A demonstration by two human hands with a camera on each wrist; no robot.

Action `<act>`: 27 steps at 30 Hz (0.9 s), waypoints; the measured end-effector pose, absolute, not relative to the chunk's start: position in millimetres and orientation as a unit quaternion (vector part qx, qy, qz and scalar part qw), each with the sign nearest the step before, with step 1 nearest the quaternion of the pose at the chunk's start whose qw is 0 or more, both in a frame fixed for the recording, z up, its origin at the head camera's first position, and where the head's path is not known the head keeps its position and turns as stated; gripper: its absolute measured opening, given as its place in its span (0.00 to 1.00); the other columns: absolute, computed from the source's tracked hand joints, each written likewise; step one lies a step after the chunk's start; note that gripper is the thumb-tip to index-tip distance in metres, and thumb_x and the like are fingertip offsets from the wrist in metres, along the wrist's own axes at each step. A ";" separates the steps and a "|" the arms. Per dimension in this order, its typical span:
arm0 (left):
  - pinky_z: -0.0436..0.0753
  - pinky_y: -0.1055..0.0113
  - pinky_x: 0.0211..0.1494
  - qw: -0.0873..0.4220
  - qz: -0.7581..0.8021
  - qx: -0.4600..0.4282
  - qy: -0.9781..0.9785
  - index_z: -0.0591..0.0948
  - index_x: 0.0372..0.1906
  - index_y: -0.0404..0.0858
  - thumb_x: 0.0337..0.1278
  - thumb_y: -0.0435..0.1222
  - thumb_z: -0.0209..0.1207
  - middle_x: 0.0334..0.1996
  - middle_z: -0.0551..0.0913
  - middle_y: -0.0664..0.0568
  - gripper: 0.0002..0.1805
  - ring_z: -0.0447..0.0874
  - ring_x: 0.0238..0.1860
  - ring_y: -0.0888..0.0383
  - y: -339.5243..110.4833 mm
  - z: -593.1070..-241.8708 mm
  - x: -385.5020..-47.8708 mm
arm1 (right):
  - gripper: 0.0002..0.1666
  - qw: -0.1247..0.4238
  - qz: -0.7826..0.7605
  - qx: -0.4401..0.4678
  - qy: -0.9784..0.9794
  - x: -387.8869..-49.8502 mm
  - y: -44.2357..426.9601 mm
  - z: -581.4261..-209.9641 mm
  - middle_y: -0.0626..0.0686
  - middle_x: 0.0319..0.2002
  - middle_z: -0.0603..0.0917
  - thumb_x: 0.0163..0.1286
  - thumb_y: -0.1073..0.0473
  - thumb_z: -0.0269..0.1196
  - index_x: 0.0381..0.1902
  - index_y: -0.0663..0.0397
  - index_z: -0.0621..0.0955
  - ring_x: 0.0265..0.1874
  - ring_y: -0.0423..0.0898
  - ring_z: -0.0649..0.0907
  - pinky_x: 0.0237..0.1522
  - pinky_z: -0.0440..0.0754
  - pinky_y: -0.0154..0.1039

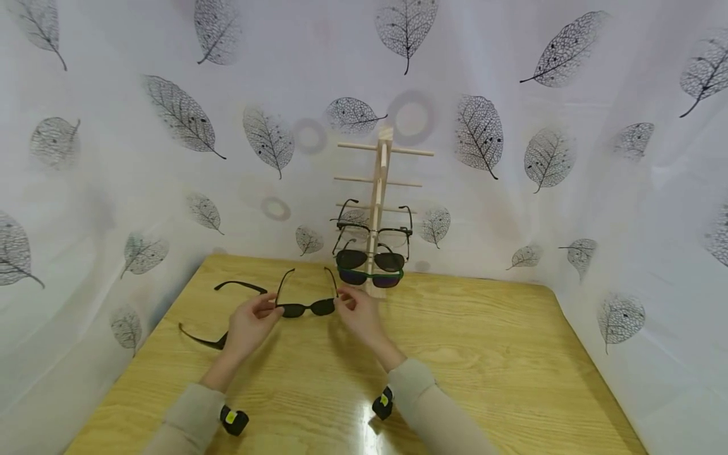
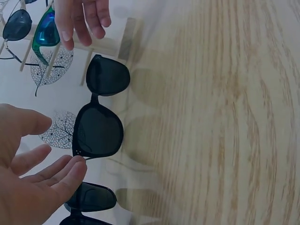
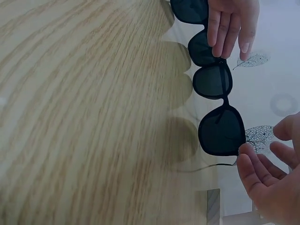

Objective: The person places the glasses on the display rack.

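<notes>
Black sunglasses (image 1: pixel 323 307) rest on the wooden table, lenses toward me and temples stretching back. Beside their left end is my left hand (image 1: pixel 253 323), fingers loosely extended; in the left wrist view its fingertips (image 2: pixel 77 164) meet or nearly meet the frame's corner. My right hand (image 1: pixel 359 316) is at the opposite end, its fingertips (image 3: pixel 246 149) by that corner and the thumb spread away. Neither hand visibly pinches the frame. Another dark pair of sunglasses (image 2: pixel 96 197) lies further left, mostly behind my left hand in the head view, its temples (image 1: pixel 241 284) showing.
Behind my right hand stands a wooden glasses rack (image 1: pixel 380 177) with crossbars. Its lower bars carry black-browed clear glasses (image 1: pixel 392 231), dark sunglasses (image 1: pixel 389 261) and green-framed sunglasses (image 1: pixel 388 280). A white curtain (image 1: pixel 483 208) with leaf prints surrounds the table (image 1: pixel 483 354).
</notes>
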State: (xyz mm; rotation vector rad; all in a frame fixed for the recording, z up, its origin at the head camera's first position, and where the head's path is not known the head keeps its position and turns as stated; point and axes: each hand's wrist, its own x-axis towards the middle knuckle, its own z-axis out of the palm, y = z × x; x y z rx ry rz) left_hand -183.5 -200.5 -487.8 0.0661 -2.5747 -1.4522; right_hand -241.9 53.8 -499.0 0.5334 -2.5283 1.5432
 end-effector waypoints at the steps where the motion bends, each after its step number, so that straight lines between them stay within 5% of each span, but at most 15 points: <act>1: 0.90 0.52 0.56 0.091 -0.487 0.025 -0.868 0.78 0.70 0.32 0.74 0.38 0.64 0.57 0.86 0.32 0.26 0.88 0.58 0.37 -200.4 -489.0 -183.9 | 0.17 0.064 0.512 0.175 -0.838 -242.5 53.0 -500.3 0.59 0.46 0.88 0.77 0.59 0.63 0.58 0.59 0.86 0.37 0.48 0.87 0.40 0.87 0.38; 9: 0.89 0.51 0.57 0.089 -0.479 0.032 -0.873 0.77 0.71 0.31 0.75 0.38 0.63 0.59 0.84 0.29 0.26 0.87 0.59 0.36 -202.6 -497.1 -188.0 | 0.17 0.062 0.500 0.172 -0.846 -246.8 48.3 -508.2 0.62 0.48 0.88 0.77 0.61 0.62 0.58 0.62 0.86 0.39 0.54 0.89 0.42 0.89 0.45; 27: 0.89 0.49 0.55 0.102 -0.460 0.020 -0.882 0.79 0.68 0.30 0.75 0.40 0.64 0.53 0.88 0.32 0.25 0.90 0.53 0.38 -201.2 -514.2 -199.1 | 0.19 0.043 0.493 0.178 -0.851 -252.0 41.9 -518.5 0.63 0.50 0.89 0.77 0.61 0.61 0.60 0.66 0.85 0.39 0.56 0.90 0.41 0.90 0.43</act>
